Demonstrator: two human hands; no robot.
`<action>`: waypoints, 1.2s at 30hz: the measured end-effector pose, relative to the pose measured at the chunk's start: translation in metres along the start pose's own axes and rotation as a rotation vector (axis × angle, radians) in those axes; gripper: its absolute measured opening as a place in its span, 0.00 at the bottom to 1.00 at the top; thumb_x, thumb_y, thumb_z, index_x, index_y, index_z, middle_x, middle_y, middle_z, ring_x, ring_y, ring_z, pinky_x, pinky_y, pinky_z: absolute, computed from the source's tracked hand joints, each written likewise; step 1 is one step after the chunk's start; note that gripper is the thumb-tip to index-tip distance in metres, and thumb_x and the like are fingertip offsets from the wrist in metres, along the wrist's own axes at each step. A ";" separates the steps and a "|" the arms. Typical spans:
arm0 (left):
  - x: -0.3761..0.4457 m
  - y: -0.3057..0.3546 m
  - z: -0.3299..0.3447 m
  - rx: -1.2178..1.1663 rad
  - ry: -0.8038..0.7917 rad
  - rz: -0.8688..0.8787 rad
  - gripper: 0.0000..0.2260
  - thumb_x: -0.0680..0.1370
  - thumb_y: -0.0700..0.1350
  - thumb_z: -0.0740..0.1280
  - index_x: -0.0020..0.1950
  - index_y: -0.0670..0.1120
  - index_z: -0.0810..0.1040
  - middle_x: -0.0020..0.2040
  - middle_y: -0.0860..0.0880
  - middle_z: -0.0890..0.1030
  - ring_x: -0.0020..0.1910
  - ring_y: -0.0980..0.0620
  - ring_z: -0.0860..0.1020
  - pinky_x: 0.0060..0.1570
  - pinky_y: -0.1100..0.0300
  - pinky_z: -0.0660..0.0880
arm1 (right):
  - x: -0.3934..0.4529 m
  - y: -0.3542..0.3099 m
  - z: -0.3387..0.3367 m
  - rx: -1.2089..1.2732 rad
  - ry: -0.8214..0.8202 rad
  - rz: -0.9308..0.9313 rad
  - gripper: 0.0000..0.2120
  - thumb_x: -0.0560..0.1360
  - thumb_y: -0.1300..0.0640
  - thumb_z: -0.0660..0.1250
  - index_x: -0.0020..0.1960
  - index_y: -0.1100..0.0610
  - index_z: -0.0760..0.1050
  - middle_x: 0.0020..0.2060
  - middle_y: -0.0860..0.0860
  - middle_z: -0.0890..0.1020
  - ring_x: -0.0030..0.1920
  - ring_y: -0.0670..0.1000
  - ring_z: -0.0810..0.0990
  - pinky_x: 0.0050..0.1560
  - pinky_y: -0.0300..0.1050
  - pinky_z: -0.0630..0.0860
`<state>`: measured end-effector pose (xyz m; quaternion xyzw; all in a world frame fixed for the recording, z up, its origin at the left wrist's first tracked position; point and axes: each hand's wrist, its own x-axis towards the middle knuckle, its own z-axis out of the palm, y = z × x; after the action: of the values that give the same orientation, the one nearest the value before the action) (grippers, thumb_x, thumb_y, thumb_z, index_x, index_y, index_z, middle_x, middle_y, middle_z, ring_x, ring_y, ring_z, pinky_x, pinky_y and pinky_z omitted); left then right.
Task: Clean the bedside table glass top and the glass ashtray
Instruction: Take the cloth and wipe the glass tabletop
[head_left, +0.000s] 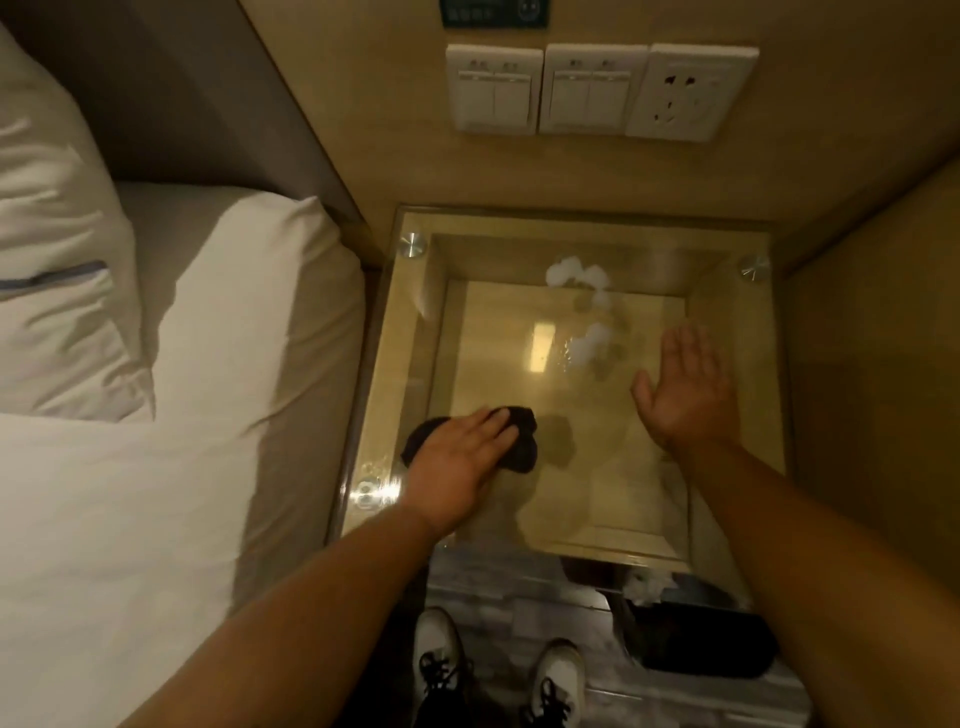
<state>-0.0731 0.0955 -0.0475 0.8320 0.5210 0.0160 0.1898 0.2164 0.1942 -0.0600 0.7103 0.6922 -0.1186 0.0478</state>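
The bedside table's glass top (727, 332) fills the middle of the view, with metal studs at its far corners. White foam blobs (576, 274) lie near its far edge and another patch (589, 345) near the centre. My left hand (457, 457) presses flat on a dark cloth (524, 441) at the near left of the glass. My right hand (685, 384) is flat and spread over the right side of the glass, holding nothing. No ashtray is in view.
A bed with white sheets (182, 415) and a pillow (52, 260) borders the table on the left. Wall switches (545, 88) and a socket (685, 93) sit above. A dark bin (701, 644) stands on the floor beside my shoes (441, 654).
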 end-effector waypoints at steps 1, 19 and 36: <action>-0.017 0.008 0.004 0.001 -0.012 0.005 0.23 0.74 0.46 0.58 0.70 0.48 0.71 0.70 0.46 0.72 0.69 0.45 0.70 0.65 0.49 0.68 | 0.000 0.000 0.000 -0.004 -0.009 0.000 0.36 0.75 0.40 0.42 0.77 0.59 0.49 0.77 0.57 0.50 0.77 0.55 0.44 0.75 0.55 0.44; -0.054 0.076 -0.059 -0.952 0.091 -0.524 0.13 0.81 0.41 0.61 0.55 0.59 0.77 0.46 0.58 0.82 0.47 0.64 0.79 0.46 0.66 0.73 | -0.004 -0.001 -0.006 -0.005 -0.014 -0.026 0.35 0.76 0.40 0.40 0.77 0.59 0.47 0.77 0.57 0.48 0.77 0.54 0.42 0.75 0.55 0.42; 0.287 -0.029 -0.051 0.155 0.028 0.031 0.20 0.83 0.51 0.54 0.75 0.54 0.62 0.76 0.52 0.62 0.75 0.46 0.56 0.72 0.43 0.48 | 0.002 0.002 0.007 -0.045 0.073 -0.004 0.33 0.75 0.42 0.51 0.74 0.60 0.60 0.76 0.58 0.58 0.75 0.56 0.54 0.71 0.57 0.53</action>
<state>0.0210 0.3724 -0.0588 0.8518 0.5104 -0.0098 0.1175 0.2176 0.1945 -0.0671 0.7115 0.6974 -0.0771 0.0385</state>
